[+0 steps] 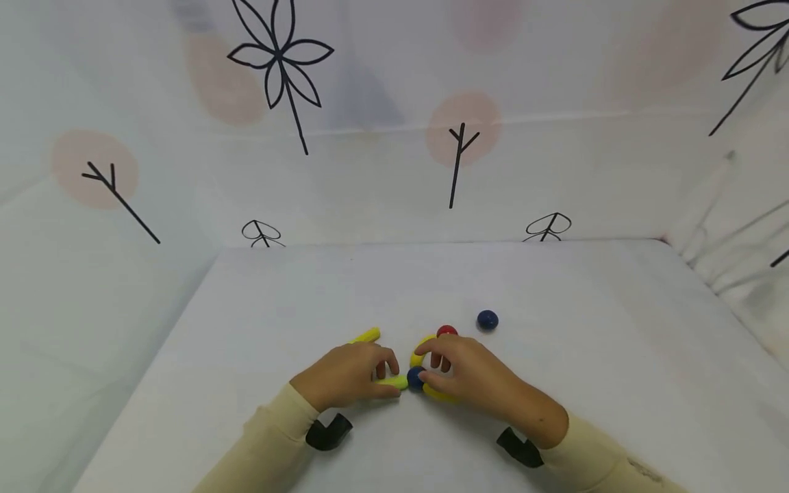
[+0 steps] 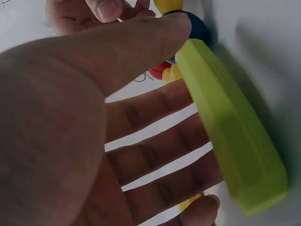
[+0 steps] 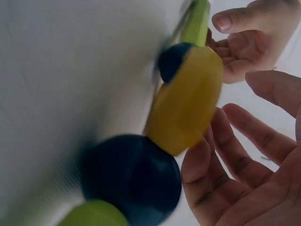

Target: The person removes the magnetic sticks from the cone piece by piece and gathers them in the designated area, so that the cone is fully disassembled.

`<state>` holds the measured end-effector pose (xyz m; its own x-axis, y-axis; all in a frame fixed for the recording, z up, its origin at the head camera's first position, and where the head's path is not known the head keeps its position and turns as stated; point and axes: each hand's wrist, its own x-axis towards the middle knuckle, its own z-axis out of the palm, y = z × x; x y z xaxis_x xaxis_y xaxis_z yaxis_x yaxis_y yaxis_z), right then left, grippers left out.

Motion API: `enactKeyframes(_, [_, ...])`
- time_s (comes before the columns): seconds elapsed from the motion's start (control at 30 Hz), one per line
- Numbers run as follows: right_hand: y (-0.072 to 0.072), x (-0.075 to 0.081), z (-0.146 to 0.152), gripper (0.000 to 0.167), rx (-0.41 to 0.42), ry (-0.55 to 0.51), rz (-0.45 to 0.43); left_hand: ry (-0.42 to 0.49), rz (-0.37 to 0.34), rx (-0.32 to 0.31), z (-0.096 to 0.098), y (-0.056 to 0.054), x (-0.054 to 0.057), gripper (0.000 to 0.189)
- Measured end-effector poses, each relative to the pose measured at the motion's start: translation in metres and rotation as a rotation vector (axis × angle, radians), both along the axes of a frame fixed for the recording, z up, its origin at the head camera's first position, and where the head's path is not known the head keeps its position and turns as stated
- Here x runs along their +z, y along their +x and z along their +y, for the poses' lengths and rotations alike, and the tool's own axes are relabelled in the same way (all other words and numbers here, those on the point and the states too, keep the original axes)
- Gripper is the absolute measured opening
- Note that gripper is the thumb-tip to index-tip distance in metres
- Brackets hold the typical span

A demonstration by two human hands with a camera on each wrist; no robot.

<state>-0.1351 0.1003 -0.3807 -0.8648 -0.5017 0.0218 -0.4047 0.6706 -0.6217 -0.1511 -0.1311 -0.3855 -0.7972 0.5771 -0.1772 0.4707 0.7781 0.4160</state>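
My left hand (image 1: 354, 373) is around a faceted green stick (image 2: 230, 132), thumb and fingers on either side, fingers loosely extended. The stick's end meets a blue ball (image 1: 416, 378). Over the right side of that ball is my right hand (image 1: 474, 376), fingers loosely bent. Its fingertips are right beside a faceted yellow piece (image 3: 188, 101), while the thumb stands apart from it. This piece lies between two balls, the nearer one a large blue ball (image 3: 131, 176). A curved yellow piece (image 1: 420, 352) extends upward from the first ball toward a red ball (image 1: 447, 330).
Behind my left hand lies a yellow stick (image 1: 368, 335). Farther back on the white table (image 1: 585, 322) is a loose blue ball (image 1: 487, 320). Another green piece (image 3: 96, 215) shows at the bottom of the right wrist view. White patterned cloth (image 1: 382, 185) rises at the back and sides.
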Motion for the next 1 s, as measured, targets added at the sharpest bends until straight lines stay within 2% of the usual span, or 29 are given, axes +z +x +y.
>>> enactKeyframes(0.1, [0.003, -0.005, -0.004, 0.029, 0.015, 0.023, 0.005, -0.011, -0.018, -0.016, 0.000, 0.001, -0.002, 0.026])
enactKeyframes(0.3, [0.006, -0.012, -0.009, 0.033, 0.015, 0.087, -0.022, -0.018, -0.008, -0.013, 0.002, 0.002, -0.006, 0.024])
enactKeyframes(0.57, [0.003, -0.018, -0.005, 0.035, 0.029, 0.074, -0.027, 0.009, 0.024, -0.037, 0.004, 0.002, -0.008, 0.019])
enactKeyframes(0.8, [0.003, -0.019, -0.005, 0.035, 0.031, 0.082, -0.057, 0.012, 0.008, -0.031, 0.007, 0.003, -0.009, 0.018])
enactKeyframes(1.0, [0.003, -0.021, -0.003, 0.028, 0.021, 0.081, -0.030, 0.013, 0.002, -0.039, 0.009, 0.001, -0.011, 0.020])
